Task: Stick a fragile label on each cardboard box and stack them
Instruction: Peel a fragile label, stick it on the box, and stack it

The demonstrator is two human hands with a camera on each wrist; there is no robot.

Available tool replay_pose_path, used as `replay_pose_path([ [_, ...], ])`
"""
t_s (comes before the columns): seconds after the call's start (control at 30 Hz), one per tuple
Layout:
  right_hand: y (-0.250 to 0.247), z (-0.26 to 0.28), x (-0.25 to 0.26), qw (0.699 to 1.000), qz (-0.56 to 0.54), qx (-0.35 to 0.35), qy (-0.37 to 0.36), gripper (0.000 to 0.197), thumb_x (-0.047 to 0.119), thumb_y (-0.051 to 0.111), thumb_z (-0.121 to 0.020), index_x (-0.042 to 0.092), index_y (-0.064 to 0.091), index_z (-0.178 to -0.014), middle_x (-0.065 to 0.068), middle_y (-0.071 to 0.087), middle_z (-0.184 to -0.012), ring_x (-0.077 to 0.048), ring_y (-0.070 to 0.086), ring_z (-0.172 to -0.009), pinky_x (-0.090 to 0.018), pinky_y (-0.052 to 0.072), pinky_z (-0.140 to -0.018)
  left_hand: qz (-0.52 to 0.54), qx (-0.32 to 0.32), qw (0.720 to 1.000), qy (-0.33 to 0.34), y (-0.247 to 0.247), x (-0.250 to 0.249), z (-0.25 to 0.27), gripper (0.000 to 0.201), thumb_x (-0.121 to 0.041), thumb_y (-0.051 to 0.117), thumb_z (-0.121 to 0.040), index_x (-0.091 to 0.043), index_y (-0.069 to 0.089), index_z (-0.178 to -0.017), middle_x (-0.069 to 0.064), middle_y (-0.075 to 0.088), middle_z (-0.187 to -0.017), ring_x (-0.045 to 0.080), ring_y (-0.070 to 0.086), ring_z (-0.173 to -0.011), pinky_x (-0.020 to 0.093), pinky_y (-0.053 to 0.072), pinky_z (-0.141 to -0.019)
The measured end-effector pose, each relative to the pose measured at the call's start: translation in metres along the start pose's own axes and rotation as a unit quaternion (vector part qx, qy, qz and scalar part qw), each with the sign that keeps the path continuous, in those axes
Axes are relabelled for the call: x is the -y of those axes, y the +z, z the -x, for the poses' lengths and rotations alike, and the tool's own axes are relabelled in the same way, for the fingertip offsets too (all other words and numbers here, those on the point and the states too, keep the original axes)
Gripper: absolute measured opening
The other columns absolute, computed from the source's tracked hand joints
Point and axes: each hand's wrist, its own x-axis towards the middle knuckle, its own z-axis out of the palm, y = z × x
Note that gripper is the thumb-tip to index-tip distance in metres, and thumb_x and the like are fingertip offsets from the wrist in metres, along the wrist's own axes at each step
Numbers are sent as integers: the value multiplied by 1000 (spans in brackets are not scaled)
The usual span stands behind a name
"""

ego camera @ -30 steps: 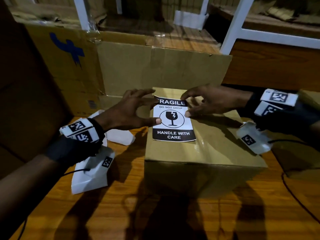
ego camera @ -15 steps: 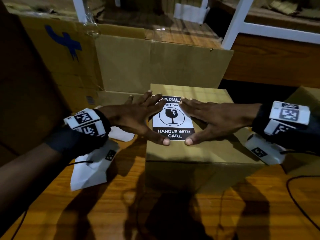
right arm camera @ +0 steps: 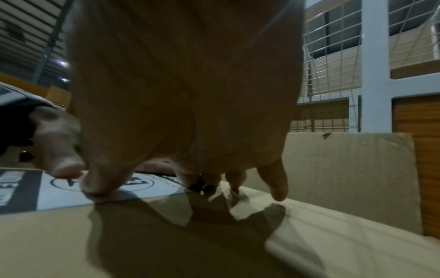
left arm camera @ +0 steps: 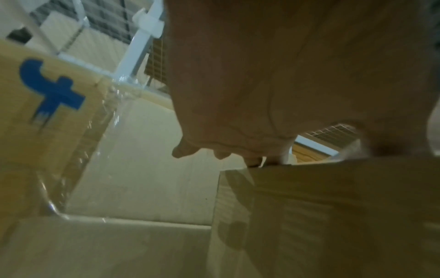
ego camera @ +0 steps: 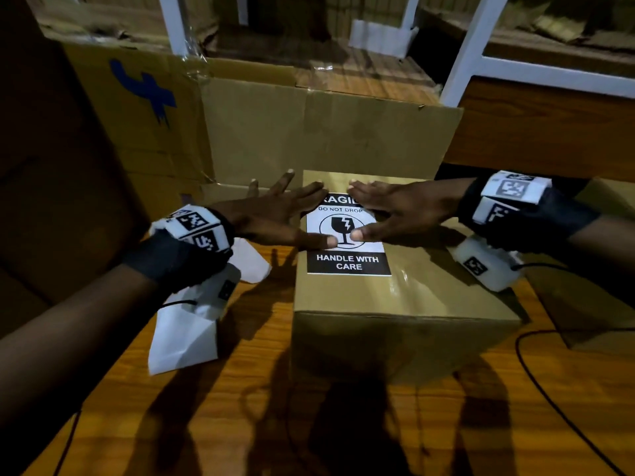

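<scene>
Head view showed the closed brown cardboard box (ego camera: 395, 293) as the biggest thing before me, standing on the orange-brown wooden table (ego camera: 275, 424) with its taped top face up. It looked light and stiff to me, though the flat panels would likely give if squeezed in the middle; I judged the bottom edges or two opposite side walls the right places to take hold for stacking, since the glossy tape on top seemed slick.

On the box's top, toward its far left part, lay the black-and-white paper fragile label (ego camera: 347, 242), thin and limp, apt to wrinkle or trap air, so I thought flat pressure from the centre outward suited it better than any pinch.

My left hand (ego camera: 275, 218) lay flat with fingers straight and spread, reaching over the box's left edge, thumb tip pressing the label's middle. My right hand (ego camera: 398, 211) was flat too, fingers straight on the box top at the label's right edge, thumb meeting the other thumb at the printed glass. Neither hand gripped anything.

Left of the box lay a crumpled white backing sheet (ego camera: 185, 334).
</scene>
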Motion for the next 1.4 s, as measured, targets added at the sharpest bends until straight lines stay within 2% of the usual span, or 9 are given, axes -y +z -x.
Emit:
replay_pose_path([
  [0.23,9,12,6,999,45,2,24,116,85,24,-73,16,-16,-157,1,-23,-164,-17,-11,-153,-42,3,-124,-2,61,998,-7,0,9,24,138,-103,38,-38,-48,-23,-148,-27,-28,-155,14,-32,-144,67,-14,-113],
  [0.43,23,25,3,998,56,32,-7,111,88,24,-72,30,-28,-152,9,-32,-160,-17,-18,-152,-51,3,-125,7,86,996,-22,-7,6,24,135,-94,49,-46,-46,-25,-148,-27,-31,-154,15,-29,-146,65,-12,-115],
  [0.67,22,29,3,998,17,31,-48,94,79,31,-79,44,-13,-155,15,-23,-163,-11,-19,-150,-47,0,-123,2,29,1000,-4,-3,-3,6,109,-91,34,-63,-46,-8,-153,-23,-19,-160,21,-25,-148,67,-10,-114],
  [1.0,9,24,-7,994,0,2,105,108,83,29,-78,23,-9,-159,-1,-13,-167,-24,1,-154,-43,8,-124,6,-56,995,-86,-5,8,-9,89,-85,12,-79,-41,-2,-155,-14,-7,-164,28,-16,-151,72,-10,-109],
  [1.07,14,38,-18,989,-23,9,147,104,79,36,-82,17,6,-159,-6,3,-168,-29,18,-151,-44,22,-120,41,-79,993,-75,2,15,-6,82,-81,18,-88,-38,8,-156,-12,6,-164,27,-2,-152,65,-4,-114],
  [1.17,27,65,-28,975,-86,-36,200,93,87,48,-70,17,46,-131,-12,52,-139,-23,56,-113,-36,47,-91,241,-78,967,-16,11,22,-1,81,-84,39,-81,-33,48,-142,-7,54,-144,23,48,-134,50,33,-114],
  [1.2,33,70,-31,966,-122,-72,215,89,85,53,-70,17,50,-127,-10,57,-132,-22,57,-106,-34,47,-86,301,-70,951,-6,13,19,2,67,-72,49,-87,-28,55,-137,-7,62,-135,17,57,-125,41,41,-110],
  [1.3,54,79,-30,915,-270,-156,257,77,54,66,-83,9,44,-142,-14,51,-140,-28,54,-115,-42,46,-98,382,-57,922,42,14,7,12,33,-29,55,-100,-20,58,-132,-10,67,-117,-9,64,-93,9,51,-86],
  [1.4,70,92,-20,870,-373,-208,247,77,32,75,-83,14,38,-148,-6,47,-142,-18,48,-112,-27,48,-81,382,-88,918,65,18,2,22,31,-30,58,-98,-24,60,-128,-14,67,-104,-10,63,-75,5,45,-59],
])
